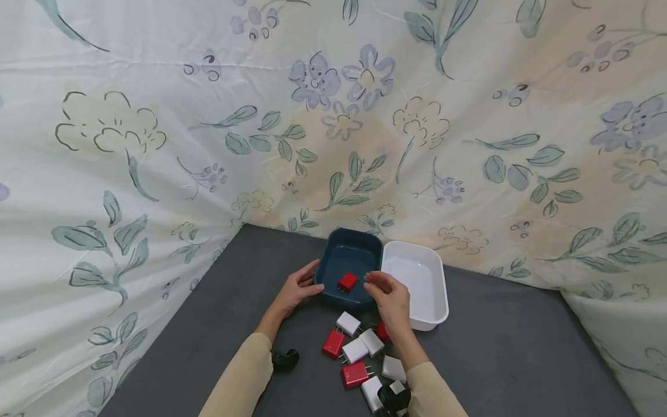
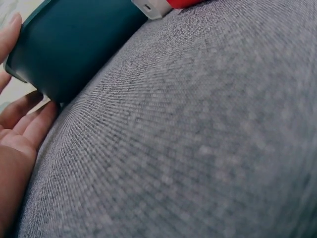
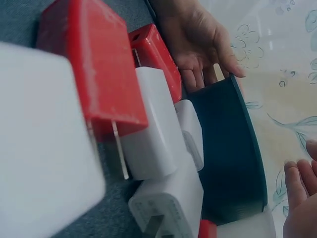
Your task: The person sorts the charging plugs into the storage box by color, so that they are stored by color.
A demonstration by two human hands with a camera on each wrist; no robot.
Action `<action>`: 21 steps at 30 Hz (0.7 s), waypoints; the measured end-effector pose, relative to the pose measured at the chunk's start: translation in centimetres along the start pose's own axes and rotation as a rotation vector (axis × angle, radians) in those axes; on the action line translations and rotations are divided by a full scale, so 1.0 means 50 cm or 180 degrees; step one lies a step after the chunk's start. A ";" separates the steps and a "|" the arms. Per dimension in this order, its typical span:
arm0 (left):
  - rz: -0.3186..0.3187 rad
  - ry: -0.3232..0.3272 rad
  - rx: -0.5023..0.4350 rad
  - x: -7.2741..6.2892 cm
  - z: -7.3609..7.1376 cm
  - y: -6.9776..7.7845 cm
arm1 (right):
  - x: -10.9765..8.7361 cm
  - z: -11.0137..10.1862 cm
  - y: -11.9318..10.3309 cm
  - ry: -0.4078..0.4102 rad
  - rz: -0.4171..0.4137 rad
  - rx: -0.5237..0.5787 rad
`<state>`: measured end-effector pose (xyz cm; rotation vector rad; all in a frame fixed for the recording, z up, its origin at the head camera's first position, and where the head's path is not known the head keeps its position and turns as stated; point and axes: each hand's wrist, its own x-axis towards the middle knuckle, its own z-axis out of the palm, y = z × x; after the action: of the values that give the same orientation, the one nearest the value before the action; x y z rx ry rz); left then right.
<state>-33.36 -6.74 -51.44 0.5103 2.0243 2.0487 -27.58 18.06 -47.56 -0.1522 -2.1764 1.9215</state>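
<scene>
A dark teal box stands near the back edge of the table, with one red charger lying inside it, prongs bared. My left hand rests against the box's left side, thumb at the rim and fingers low along the outer wall in the left wrist view. Over the box's right front rim hovers my right hand, its fingers loosely bent with nothing between them. In front of the box lie several white chargers and red chargers in a loose pile, partly hidden by my right forearm.
A white box stands directly right of the teal one, nothing seen inside. Dark grey cloth covers the table. Floral fabric hangs behind and along both sides. Each wrist carries a black strap-on device.
</scene>
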 end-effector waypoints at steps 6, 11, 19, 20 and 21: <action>0.0017 -0.0002 0.0024 0.000 -0.003 -0.001 | -0.007 -0.003 0.011 -0.0016 0.0019 -0.0052; 0.0012 -0.0020 0.0018 0.000 -0.002 -0.002 | -0.012 -0.004 0.019 0.0002 0.0019 -0.0051; 0.0013 0.0008 -0.0032 0.001 -0.004 -0.006 | -0.026 -0.003 0.024 -0.0090 0.0092 0.0007; 0.0021 0.0010 -0.0035 0.001 -0.003 -0.006 | -0.028 -0.003 0.026 -0.0098 0.0088 0.0000; 0.0029 0.0008 -0.0024 0.001 -0.003 -0.006 | -0.030 -0.004 0.028 -0.0105 0.0071 -0.0006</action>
<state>-33.50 -6.86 -51.74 0.5168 2.0187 2.0625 -26.20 18.12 -49.06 -0.1467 -2.2067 1.9473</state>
